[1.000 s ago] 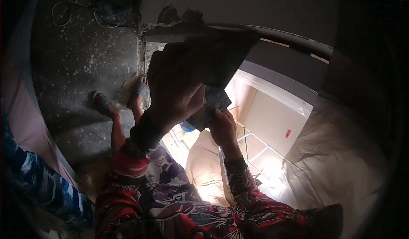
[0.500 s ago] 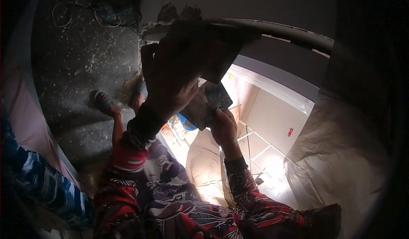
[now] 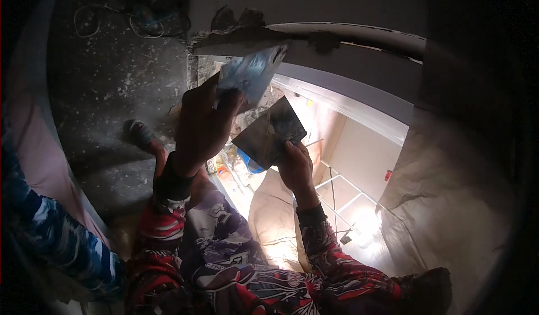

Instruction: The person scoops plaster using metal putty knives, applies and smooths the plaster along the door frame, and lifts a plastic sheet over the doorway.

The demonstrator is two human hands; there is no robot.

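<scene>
Left hand [image 3: 203, 125]: gripping one pale plate [image 3: 252, 74], smeared, projecting above and right of the hand. Right hand [image 3: 297, 170]: gripping one dark plate [image 3: 268, 133], four-cornered, by its lower edge, lying between the hands, below the pale plate.

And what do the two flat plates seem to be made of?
Left plate: probably metal, smeared; a pale bluish sheen shows among dark streaks. Right plate: perhaps metal too, dull and stained; thin, straight-edged, but shadowed, so plastic is possible.
</scene>
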